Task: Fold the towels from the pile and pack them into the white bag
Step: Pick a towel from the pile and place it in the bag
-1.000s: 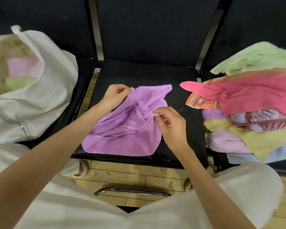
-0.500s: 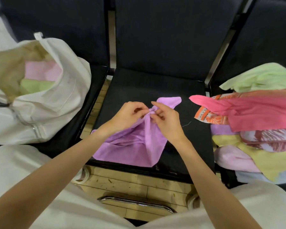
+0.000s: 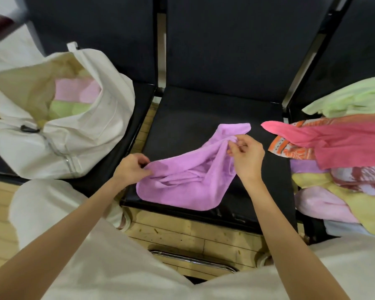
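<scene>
We see a purple towel lying crumpled on the dark seat of the middle chair, one corner pointing away from us and its near edge close to the front of the seat. Our left hand pinches the towel's left edge, fingers curled round the cloth, while our right hand pinches a fold near the towel's far right part, lifting it a little off the seat. The two hands are well apart, with the bunched cloth sagging between them. On the chair to our left sits the white bag, its mouth open toward us; inside it we make out a pink towel lying above a light green towel. On the chair to our right lies the pile of towels, with a bright pink one draped across the top, a pale green one behind it and yellow and light pink ones lower down.
</scene>
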`<state>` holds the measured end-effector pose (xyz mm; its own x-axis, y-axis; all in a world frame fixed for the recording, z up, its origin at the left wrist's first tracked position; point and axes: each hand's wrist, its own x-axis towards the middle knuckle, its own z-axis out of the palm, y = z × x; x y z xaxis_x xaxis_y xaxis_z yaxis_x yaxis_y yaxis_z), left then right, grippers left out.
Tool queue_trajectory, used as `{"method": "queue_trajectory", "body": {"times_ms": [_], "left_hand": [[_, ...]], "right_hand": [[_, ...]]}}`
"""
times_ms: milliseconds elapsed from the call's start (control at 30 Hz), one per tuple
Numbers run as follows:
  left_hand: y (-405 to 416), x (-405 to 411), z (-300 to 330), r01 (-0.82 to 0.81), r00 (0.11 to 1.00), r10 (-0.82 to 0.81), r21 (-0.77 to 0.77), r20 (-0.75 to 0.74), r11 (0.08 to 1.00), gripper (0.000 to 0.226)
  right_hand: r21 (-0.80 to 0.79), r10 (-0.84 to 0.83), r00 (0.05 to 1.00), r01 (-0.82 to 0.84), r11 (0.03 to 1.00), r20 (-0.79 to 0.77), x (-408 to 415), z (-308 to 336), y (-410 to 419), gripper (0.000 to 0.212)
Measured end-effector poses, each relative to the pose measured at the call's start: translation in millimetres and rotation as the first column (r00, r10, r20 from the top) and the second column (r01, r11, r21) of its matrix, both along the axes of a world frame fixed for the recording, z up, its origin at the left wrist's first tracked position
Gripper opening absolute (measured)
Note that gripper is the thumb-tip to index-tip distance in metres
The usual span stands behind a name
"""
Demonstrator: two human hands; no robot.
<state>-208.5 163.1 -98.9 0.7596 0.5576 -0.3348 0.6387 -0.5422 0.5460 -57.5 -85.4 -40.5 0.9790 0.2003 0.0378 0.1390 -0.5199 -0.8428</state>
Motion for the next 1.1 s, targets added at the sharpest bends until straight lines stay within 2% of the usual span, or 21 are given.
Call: {"method": "queue_trajectory", "body": {"times_ms": [133,200,233,267,300,367,433,467,500,567,633,667,700,733,933,1033,1100], "left_hand": [[-1.9,-21.0,-1.1,-0.039,0.999,0.040,0.027,-0.019,0.999,0.015],[-6.4,-22.7,1.2,-0.130,0.991,0.130,0.026,-0.004,0.991,0.014],[-7.9,-22.0,2.5,-0.212,0.976,0.213,-0.031,0.041,0.977,0.015],[-9.5,-20.9,6.2,-0.311,0.939,0.328,-0.149,0.101,0.939,0.018],[-11.6,-19.3,13.3,-0.395,0.878,0.455,-0.314,0.147,0.863,0.019],[-15.6,-13.1,31.5,-0.428,0.775,0.621,-0.626,0.117,0.652,0.011],[-18.7,-4.2,51.0,-0.361,0.775,0.629,-0.774,0.063,0.521,0.009],[-20.0,0.0,60.4,-0.326,0.793,0.606,-0.798,0.061,0.507,0.012],[-21.7,4.2,69.8,-0.292,0.816,0.573,-0.797,0.080,0.528,0.013],[-22.7,10.2,85.2,-0.204,0.879,0.445,-0.709,0.171,0.675,0.010],[-19.0,13.3,96.0,-0.071,0.953,0.191,-0.439,0.236,0.896,0.009],[-16.4,14.5,100.0,-0.020,0.966,0.088,-0.269,0.241,0.963,0.008],[-12.7,15.6,102.1,-0.005,0.970,0.039,-0.142,0.241,0.990,0.007],[-8.3,16.2,103.4,-0.015,0.972,0.034,-0.080,0.233,0.997,0.006],[-1.1,18.2,112.8,-0.217,0.969,0.225,-0.077,0.106,0.973,0.012],[-2.9,14.8,114.5,-0.361,0.927,0.374,-0.251,0.006,0.898,0.006],[3.1,16.3,119.3,-0.424,0.880,0.475,-0.470,-0.011,0.774,0.015]], "right_hand": [[0.034,-0.016,1.000,0.016,0.999,-0.008,-6.6,-0.5,-0.9,0.010],[0.059,-0.011,1.000,0.010,0.998,0.011,-9.2,1.1,-2.4,0.011],[0.059,-0.012,1.000,0.010,0.998,0.025,-10.4,2.1,-3.7,0.011],[0.059,-0.016,0.999,0.014,0.998,0.036,-11.0,2.8,-5.7,0.010],[0.063,-0.026,0.999,0.023,0.998,0.047,-10.6,2.7,-8.5,0.009],[0.091,-0.064,0.996,0.058,0.994,0.065,-9.7,5.1,-14.1,0.009],[0.153,-0.107,0.992,0.096,0.983,0.064,-9.7,12.1,-18.4,0.013],[0.187,-0.126,0.990,0.112,0.976,0.066,-10.0,16.8,-19.8,0.013],[0.207,-0.145,0.986,0.126,0.970,0.081,-10.4,23.1,-21.1,0.012],[0.212,-0.186,0.973,0.155,0.965,0.136,-10.7,38.8,-22.7,0.009],[0.262,-0.231,0.958,0.183,0.948,0.168,-6.9,53.9,-25.9,0.010],[0.296,-0.250,0.952,0.191,0.936,0.175,-4.1,61.1,-28.4,0.010],[0.319,-0.262,0.948,0.195,0.927,0.183,-0.7,66.3,-31.4,0.011],[0.324,-0.267,0.944,0.196,0.926,0.193,1.9,71.5,-34.2,0.011],[0.191,-0.232,0.945,0.190,0.963,0.229,3.2,84.1,-47.0,0.014],[0.175,-0.239,0.946,0.203,0.963,0.217,7.3,83.2,-57.3,0.014],[0.105,-0.214,0.947,0.194,0.975,0.239,12.9,80.5,-66.5,0.015]]}}
